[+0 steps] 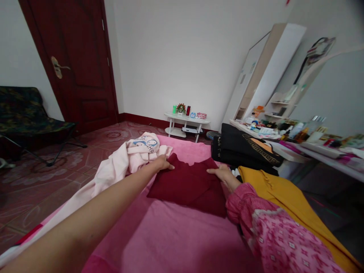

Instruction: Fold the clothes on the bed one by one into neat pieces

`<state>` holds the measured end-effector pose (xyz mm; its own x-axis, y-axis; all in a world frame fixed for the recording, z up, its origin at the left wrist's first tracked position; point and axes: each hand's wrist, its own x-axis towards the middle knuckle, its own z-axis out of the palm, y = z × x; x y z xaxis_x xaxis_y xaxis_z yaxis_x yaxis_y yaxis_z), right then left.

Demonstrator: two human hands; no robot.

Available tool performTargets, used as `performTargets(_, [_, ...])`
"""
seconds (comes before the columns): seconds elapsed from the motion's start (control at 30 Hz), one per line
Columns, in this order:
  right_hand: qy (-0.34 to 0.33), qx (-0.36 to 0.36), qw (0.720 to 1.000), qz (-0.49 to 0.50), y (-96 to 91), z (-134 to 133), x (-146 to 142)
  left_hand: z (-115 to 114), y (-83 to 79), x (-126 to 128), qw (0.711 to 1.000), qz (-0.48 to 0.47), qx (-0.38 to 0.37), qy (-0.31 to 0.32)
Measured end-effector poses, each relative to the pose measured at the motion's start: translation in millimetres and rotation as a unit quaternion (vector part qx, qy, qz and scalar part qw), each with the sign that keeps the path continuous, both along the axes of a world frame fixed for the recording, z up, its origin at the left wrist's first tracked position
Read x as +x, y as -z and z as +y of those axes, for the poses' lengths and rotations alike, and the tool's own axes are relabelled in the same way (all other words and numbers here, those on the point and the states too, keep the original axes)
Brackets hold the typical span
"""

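Left forearm (93, 212): bare, 8 o'clock.
Maroon garment (189, 185): 6 o'clock, over pink bedspread (170, 235).
Left hand (163, 163): closed, thumb uppermost, pinching garment's far-left corner.
Right hand (223, 174): closed on far-right edge, fingertips hidden.
Mustard trousers (273, 185): 4 o'clock.

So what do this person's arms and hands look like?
The left hand and right hand wear no gloves. The left arm is bare as far as shown. The right has a pink sleeve with darker printed motifs, pale trim and a deeper pink cuff.
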<state>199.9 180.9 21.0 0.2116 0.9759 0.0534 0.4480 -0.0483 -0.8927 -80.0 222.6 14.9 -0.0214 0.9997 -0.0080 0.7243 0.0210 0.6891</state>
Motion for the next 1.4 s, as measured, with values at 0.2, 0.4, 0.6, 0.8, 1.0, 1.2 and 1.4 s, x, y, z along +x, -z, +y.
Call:
performTargets(0.2, [0.020,0.218,0.974,0.059,-67.4,-13,16,-2,-67.4,-9,0.976,-0.107,0.180,0.066])
performTargets(0.4, [-0.027,0.328,0.935,-0.132,-8.2,-81,20,-55,-14.7,-25,0.932,-0.049,0.335,0.130])
performTargets(0.6, [-0.084,0.224,0.942,-0.235,70.0,-131,17,-109,61.1,-32,0.929,0.011,0.327,0.175])
performTargets(0.8, [-0.027,0.260,0.938,-0.225,61.5,-140,17,-114,59.2,-31,0.928,0.057,0.333,0.158])
performTargets(1.0, [-0.050,0.338,0.903,-0.260,49.1,-147,1,-138,44.4,-13,0.899,0.102,0.396,0.155])
performTargets(1.2, [-0.178,0.219,0.892,-0.354,55.9,-147,-14,-138,50.2,12,0.898,0.206,0.303,0.244])
performTargets(1.4, [-0.151,0.241,0.873,-0.396,58.4,-136,-20,-122,53.2,23,0.901,0.227,0.297,0.221])
